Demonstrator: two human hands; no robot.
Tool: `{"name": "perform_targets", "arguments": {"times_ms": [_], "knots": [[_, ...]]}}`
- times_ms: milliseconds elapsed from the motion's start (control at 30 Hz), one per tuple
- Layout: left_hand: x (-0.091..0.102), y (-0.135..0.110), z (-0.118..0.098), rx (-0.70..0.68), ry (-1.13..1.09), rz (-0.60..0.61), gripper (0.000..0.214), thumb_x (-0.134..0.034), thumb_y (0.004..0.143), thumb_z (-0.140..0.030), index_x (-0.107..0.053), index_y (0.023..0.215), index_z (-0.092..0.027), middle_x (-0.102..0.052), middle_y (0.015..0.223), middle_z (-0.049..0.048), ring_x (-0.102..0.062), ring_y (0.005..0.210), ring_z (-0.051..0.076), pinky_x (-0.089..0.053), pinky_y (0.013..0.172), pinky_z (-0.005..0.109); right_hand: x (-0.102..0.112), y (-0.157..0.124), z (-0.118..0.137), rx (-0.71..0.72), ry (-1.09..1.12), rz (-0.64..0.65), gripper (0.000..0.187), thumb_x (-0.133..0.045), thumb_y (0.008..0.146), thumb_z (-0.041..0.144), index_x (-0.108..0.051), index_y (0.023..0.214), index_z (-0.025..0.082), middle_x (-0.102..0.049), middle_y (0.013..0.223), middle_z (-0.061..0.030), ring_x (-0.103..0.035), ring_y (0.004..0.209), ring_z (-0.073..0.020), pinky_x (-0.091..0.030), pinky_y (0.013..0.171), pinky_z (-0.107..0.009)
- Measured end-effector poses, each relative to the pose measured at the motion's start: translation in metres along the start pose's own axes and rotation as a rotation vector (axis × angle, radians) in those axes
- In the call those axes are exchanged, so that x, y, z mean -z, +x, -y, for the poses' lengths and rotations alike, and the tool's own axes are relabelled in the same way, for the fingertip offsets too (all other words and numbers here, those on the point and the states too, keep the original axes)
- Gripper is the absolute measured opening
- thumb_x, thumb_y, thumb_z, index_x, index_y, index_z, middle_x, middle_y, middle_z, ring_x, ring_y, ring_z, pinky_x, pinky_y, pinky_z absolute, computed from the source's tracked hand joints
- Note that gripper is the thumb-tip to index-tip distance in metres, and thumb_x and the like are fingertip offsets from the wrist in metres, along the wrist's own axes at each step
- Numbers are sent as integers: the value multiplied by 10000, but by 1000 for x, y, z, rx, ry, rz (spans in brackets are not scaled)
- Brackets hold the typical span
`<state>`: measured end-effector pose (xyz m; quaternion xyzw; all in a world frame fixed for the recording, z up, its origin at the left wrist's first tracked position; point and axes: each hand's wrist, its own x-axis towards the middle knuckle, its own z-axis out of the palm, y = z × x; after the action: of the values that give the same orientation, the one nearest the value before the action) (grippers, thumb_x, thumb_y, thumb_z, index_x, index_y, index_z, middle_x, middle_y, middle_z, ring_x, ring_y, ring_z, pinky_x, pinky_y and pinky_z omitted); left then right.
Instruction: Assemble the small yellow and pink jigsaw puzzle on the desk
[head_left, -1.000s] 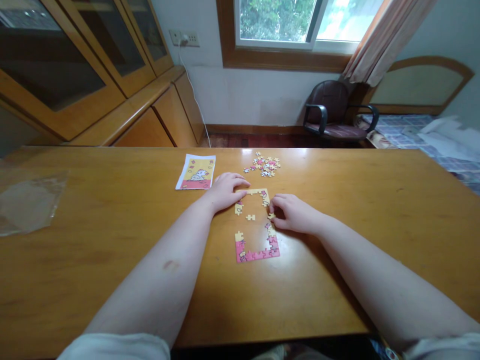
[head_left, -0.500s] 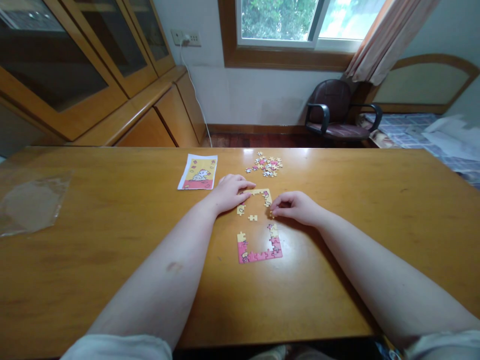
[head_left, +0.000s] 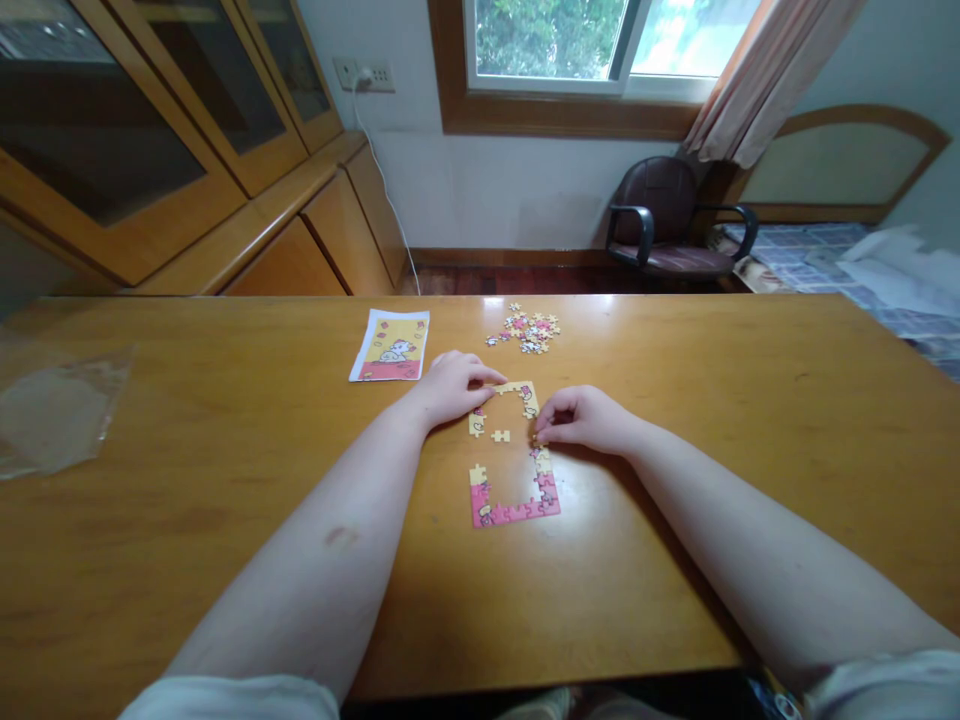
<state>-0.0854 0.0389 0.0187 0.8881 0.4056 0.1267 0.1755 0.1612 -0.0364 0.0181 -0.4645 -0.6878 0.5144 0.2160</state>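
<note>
Right hand [head_left: 581, 418], fingers pinched on small yellow jigsaw piece [head_left: 536, 440], now slightly nearer lower pink-and-yellow frame section [head_left: 517, 511] than half second ago; right-side gap looks nearly bridged, interlocking unclear. Left hand [head_left: 454, 385], fingers loosely spread, rests on far-left corner of upper yellow frame section [head_left: 530, 397]. Puzzle on brown wooden table [head_left: 637, 560]. No legible writing on white-bordered printed picture [head_left: 394, 350].

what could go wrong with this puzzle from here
The left hand rests on the upper border section, so a slide might pull it apart. The right hand is close to the lower border section and might nudge it. The loose yellow piece between the hands could get knocked.
</note>
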Motion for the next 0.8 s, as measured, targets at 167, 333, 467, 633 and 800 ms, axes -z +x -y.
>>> {"name": "perform_targets", "arguments": {"times_ms": [167, 333, 467, 633, 800], "knots": [[1, 0, 0, -6, -3, -1, 259, -584, 837, -333, -740, 1043, -327, -681, 946, 29, -559, 929, 218, -386, 883, 371, 0, -2, 7, 32, -138, -7, 178, -762, 702, 348, -749, 784, 190, -744, 780, -20, -650, 698, -150, -478, 660, -253], [2, 0, -1, -20, -8, 12, 253, -588, 834, -340, -741, 1034, -324, -690, 926, 19, -568, 917, 212, -378, 885, 373, -1, 0, 6, 70, -207, -21, 153, -751, 713, 324, -747, 781, 186, -728, 758, -18, -621, 665, -137, -450, 621, -243], [3, -1, -3, -26, -11, 23, 244, -601, 824, -340, -745, 1021, -326, -695, 905, 14, -571, 898, 208, -372, 881, 377, -3, 1, 3, 76, -201, -51, 179, -747, 722, 343, -734, 794, 180, -719, 761, -22, -609, 654, -134, -446, 610, -243], [5, -1, -4, -59, -17, 32, 231, -602, 824, -342, -751, 1000, -323, -698, 867, 12, -576, 865, 197, -368, 869, 375, -3, 1, 2, 115, -260, -70, 162, -734, 743, 337, -730, 795, 183, -705, 752, -23, -589, 658, -134, -438, 623, -249], [5, -1, -4, -89, -31, 47, 226, -610, 815, -337, -754, 986, -308, -699, 845, 14, -578, 833, 194, -373, 842, 370, -3, 2, 2, 138, -323, -86, 131, -728, 755, 321, -728, 793, 195, -687, 733, -14, -575, 654, -135, -425, 622, -250]]}}
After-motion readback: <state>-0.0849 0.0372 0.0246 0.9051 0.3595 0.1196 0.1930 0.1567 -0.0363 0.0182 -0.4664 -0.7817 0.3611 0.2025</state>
